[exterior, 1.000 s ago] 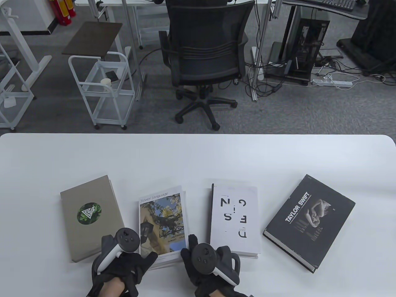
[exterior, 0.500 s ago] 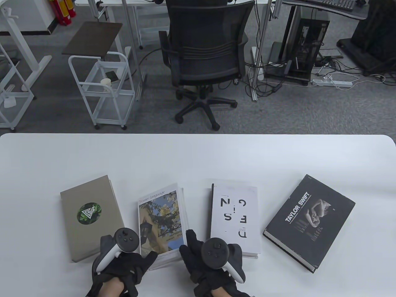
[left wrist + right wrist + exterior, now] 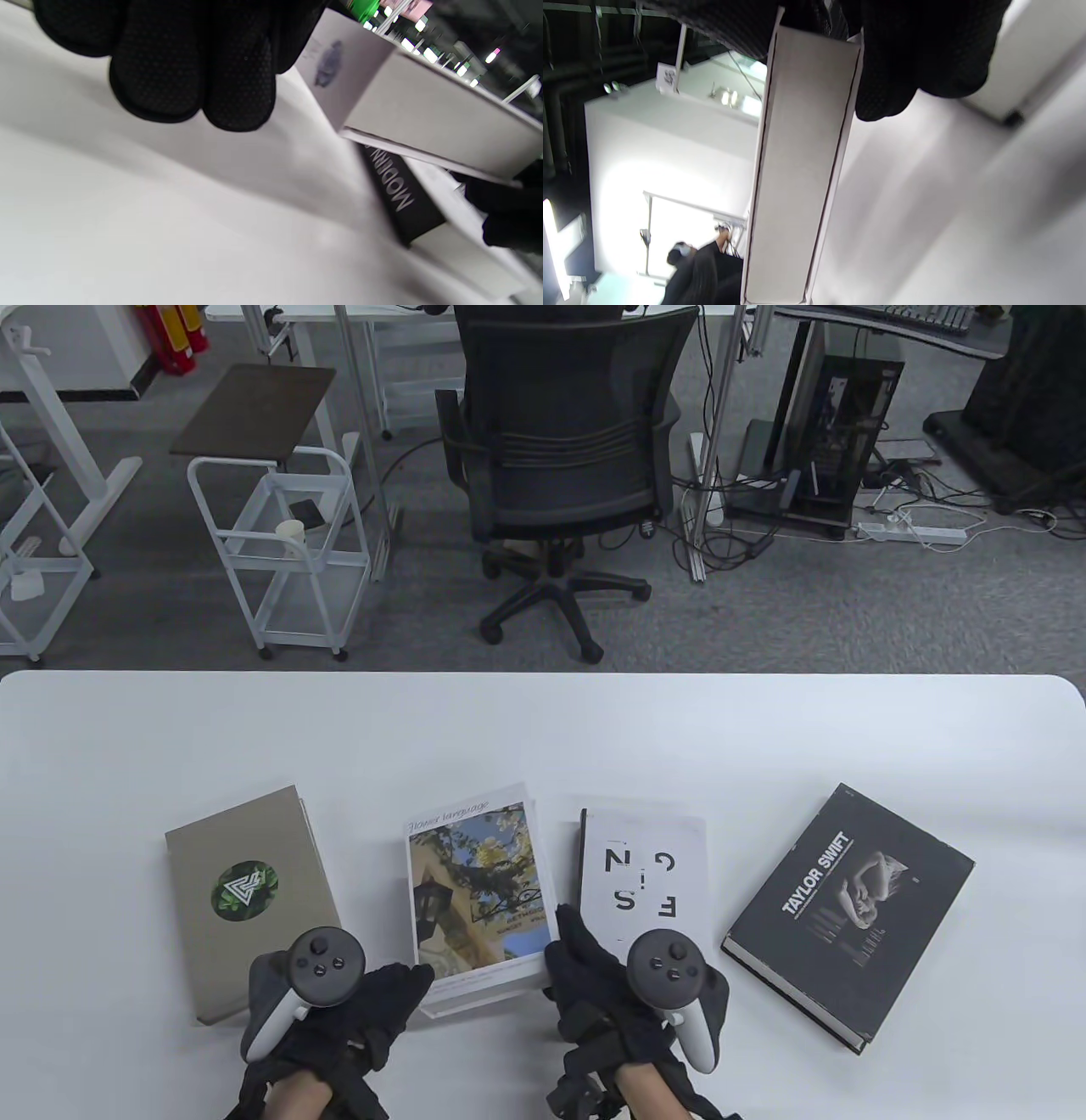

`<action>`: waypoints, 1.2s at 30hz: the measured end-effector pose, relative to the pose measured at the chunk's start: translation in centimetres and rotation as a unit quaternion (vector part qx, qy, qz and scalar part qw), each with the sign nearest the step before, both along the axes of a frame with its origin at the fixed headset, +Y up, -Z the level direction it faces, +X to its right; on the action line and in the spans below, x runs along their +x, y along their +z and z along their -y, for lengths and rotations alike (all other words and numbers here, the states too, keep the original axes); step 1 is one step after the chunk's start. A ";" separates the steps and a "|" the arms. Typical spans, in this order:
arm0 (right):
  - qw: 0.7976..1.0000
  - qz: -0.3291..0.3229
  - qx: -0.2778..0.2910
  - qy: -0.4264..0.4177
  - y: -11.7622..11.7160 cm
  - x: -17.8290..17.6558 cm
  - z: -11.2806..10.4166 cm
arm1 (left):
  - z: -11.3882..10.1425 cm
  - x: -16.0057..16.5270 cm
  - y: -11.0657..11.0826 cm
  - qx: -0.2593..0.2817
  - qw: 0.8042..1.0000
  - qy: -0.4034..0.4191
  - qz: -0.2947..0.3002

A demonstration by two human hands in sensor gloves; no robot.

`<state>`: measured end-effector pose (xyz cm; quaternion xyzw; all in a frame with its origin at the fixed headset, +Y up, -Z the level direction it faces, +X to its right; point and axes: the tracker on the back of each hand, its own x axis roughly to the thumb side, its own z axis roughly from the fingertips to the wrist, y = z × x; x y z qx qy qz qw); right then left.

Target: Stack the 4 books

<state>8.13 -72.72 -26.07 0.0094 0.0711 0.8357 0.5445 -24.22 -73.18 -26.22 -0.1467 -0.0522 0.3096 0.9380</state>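
Note:
Four books lie in a row on the white table (image 3: 543, 729): a grey book with a green round logo (image 3: 246, 899), the "Flower language" book (image 3: 475, 891), a white book with black letters (image 3: 653, 882) and a black "Taylor Swift" book (image 3: 848, 916). My right hand (image 3: 568, 959) grips the Flower language book at its near right corner; its page edge (image 3: 801, 169) shows between the fingers. The book (image 3: 424, 114) is raised off the table, above the white book's black spine (image 3: 398, 199). My left hand (image 3: 390, 993) is by the book's near left corner; its fingers (image 3: 191, 63) hold nothing.
A black office chair (image 3: 560, 458) and a white wire cart (image 3: 280, 551) stand on the floor beyond the table's far edge. Bare table lies behind the books and at the near right corner.
My right hand has lifted the Flower language book and carried it right, toward the white book. My left hand has stayed at the left and no longer touches the book.

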 end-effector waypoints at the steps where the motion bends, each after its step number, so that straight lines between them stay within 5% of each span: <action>1: 1.000 0.011 0.006 -0.001 0.0 0.8 -0.4 | 0.0 0.0 0.0 -0.001 1.000 0.002 0.001; 9: 0.983 0.177 0.041 -0.012 1.0 11.2 -5.1 | 1.0 0.7 -0.1 -0.045 0.998 -0.016 0.026; 17: 0.942 0.334 0.012 -0.039 4.2 19.6 -4.5 | 1.6 1.2 -0.1 -0.065 0.997 -0.020 0.040; 36: 0.909 0.404 -0.091 0.043 6.8 23.4 -1.5 | 2.1 1.4 0.0 -0.085 0.995 -0.018 0.049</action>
